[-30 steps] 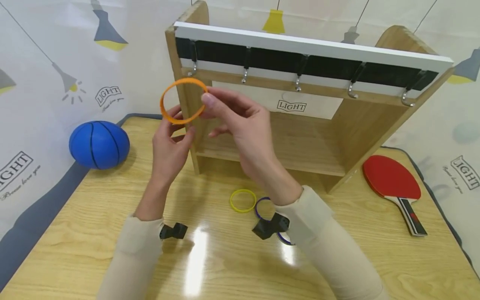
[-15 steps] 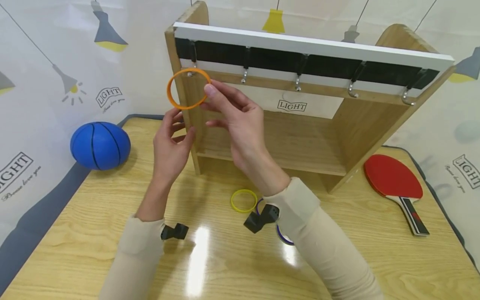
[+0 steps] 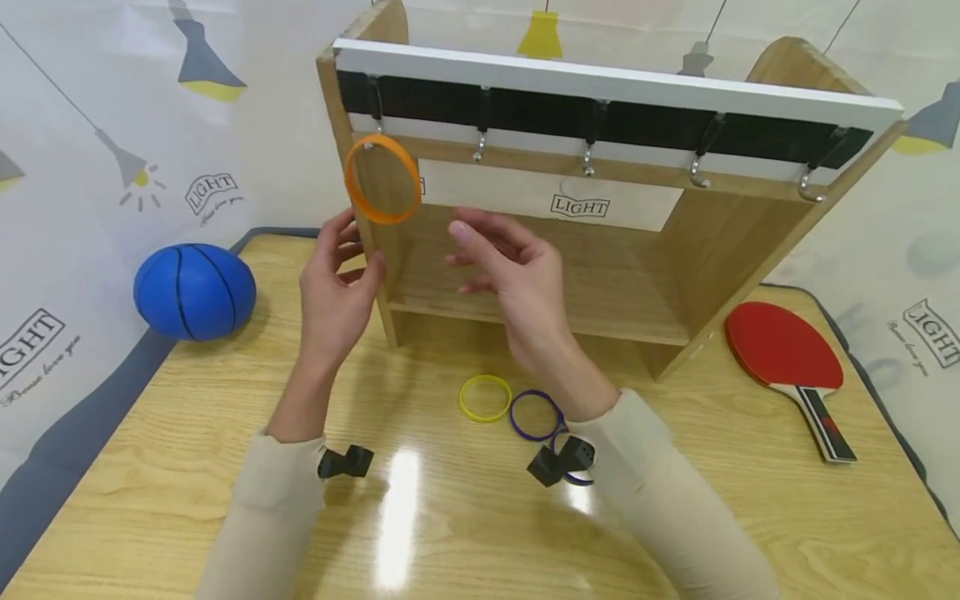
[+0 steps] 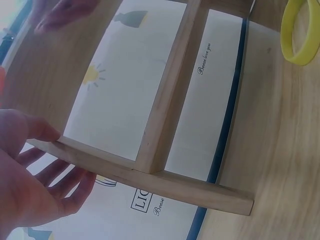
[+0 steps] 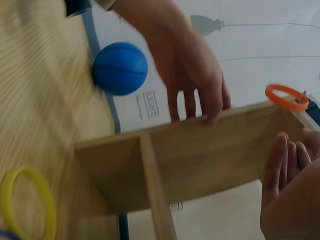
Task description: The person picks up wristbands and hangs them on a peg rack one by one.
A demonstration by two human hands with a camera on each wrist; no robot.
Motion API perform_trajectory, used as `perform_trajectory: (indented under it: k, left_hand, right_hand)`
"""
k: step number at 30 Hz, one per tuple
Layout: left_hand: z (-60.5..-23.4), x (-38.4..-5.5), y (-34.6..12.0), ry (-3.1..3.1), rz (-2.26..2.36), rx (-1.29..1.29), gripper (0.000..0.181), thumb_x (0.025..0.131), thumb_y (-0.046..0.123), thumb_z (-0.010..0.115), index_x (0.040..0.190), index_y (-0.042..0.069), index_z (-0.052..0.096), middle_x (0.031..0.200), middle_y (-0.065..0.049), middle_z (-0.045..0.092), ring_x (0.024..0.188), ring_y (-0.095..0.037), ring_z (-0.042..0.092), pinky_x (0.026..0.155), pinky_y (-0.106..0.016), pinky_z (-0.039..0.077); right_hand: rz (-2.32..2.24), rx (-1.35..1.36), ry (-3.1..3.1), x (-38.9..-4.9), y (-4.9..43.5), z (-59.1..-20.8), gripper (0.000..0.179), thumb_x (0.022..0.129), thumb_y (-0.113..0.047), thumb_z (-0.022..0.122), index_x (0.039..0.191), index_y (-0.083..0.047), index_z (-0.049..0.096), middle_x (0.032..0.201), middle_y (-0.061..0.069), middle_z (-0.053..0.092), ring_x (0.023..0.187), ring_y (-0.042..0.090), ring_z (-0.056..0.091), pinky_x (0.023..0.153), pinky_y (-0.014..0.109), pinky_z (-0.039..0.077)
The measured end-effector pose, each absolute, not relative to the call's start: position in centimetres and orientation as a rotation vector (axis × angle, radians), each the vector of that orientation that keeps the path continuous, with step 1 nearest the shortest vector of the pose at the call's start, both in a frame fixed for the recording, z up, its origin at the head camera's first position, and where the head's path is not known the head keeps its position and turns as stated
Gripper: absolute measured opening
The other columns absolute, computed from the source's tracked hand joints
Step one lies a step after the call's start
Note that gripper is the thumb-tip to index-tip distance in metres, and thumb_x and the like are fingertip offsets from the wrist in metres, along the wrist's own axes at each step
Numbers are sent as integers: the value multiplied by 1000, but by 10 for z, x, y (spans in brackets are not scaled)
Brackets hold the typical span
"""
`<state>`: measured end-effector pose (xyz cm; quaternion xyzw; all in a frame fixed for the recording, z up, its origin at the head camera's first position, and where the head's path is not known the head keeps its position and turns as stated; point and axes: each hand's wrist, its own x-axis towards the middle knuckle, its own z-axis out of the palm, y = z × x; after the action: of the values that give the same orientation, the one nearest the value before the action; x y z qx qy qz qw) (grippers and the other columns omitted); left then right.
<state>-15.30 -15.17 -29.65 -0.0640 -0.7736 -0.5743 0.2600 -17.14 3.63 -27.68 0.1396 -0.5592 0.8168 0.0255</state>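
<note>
An orange ring (image 3: pixel 386 219) hangs from the leftmost hook (image 3: pixel 378 127) of a wooden rack (image 3: pixel 480 312); in the right wrist view the hook tip pokes through it. My left hand (image 3: pixel 336 287) grips the rack's left side panel (image 4: pixel 117 169), thumb on the inner side and fingers behind the outer one. To the right of the ring, apart from it, my right hand (image 3: pixel 528 279) holds nothing, its fingers loosely bent in front of the rack's opening. A yellow ring (image 3: pixel 485 419) and purple rings (image 3: pixel 534 437) lie on the table below, partly hidden by the right wrist.
Several more metal hooks (image 3: pixel 588 158) line the black strip to the right. A blue ball (image 3: pixel 195 292) sits on the table (image 3: pixel 187 467) left of the rack. At the right lies a red table tennis paddle (image 3: pixel 783 346). A printed backdrop (image 3: pixel 277 108) stands behind.
The orange ring went up onto the leftmost hook, and my right hand let go of it and drew back to the right. My left hand stayed on the side panel.
</note>
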Motion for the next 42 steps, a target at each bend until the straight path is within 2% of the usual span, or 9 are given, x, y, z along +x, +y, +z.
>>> perform_trajectory:
  k: [4, 7, 13, 17, 20, 25, 33, 42]
  left_hand:
    - [-296, -155, -153, -2082, -1558, -168, 44, 93, 7, 60, 137, 7, 52, 127, -14, 59, 109, -29, 59, 83, -36, 52]
    - [-295, -154, -154, -2080, -1558, -174, 44, 93, 6, 60, 137, 5, 51, 126, -15, 59, 109, -29, 59, 84, -38, 52]
    - [-295, -154, -153, -2080, -1564, -183, 45, 93, 2, 60, 137, 1, 50, 127, -17, 58, 109, -28, 59, 84, -37, 52]
    - [-295, -155, -152, -2076, -1567, -185, 44, 93, 2, 60, 136, 1, 51, 126, -16, 58, 109, -28, 59, 83, -32, 52]
    - [-294, -155, -152, -2073, -1572, -193, 45, 93, 2, 60, 137, 1, 50, 126, -17, 58, 109, -28, 59, 83, -33, 52]
    - [-293, -153, -151, -2065, -1579, -198, 44, 93, 1, 60, 136, 1, 51, 125, -16, 58, 109, -28, 59, 84, -36, 52]
    - [-295, -152, -151, -2079, -1570, -192, 44, 93, 1, 59, 136, 1, 50, 126, -17, 58, 110, -28, 59, 82, -30, 51]
    - [-298, -154, -150, -2077, -1578, -201, 44, 93, 1, 60, 136, 0, 50, 127, -17, 58, 109, -28, 59, 81, -30, 51]
  right_hand:
    - [2390, 461, -1890, -163, 67, -295, 25, 86, -19, 77, 107, -5, 73, 100, 18, 69, 75, 26, 67, 53, 30, 53]
    - [2226, 510, -2090, -157, 92, -306, 25, 87, -22, 76, 106, -6, 73, 95, 20, 68, 72, 28, 65, 52, 31, 52]
    - [1899, 570, -2517, -147, 140, -323, 23, 89, -29, 74, 104, -12, 74, 90, 10, 70, 76, 30, 64, 56, 36, 54]
    - [1650, 604, -2745, -145, 160, -334, 20, 91, -23, 72, 105, -10, 73, 88, 5, 70, 74, 27, 65, 57, 37, 54]
    - [1263, 661, -2975, -146, 166, -344, 18, 91, -19, 71, 106, -10, 74, 85, -1, 69, 71, 18, 64, 58, 33, 52]
    - [809, 709, -3143, -146, 164, -359, 22, 87, -23, 74, 107, -12, 74, 81, -9, 67, 70, 8, 60, 62, 31, 47]
    - [618, 703, -3165, -145, 165, -376, 9, 84, -24, 78, 88, -17, 74, 75, -11, 64, 68, 7, 57, 65, 33, 47]
    - [610, 662, -3204, -144, 164, -383, 7, 83, -24, 78, 82, -19, 72, 74, -11, 62, 66, 8, 55, 64, 33, 46]
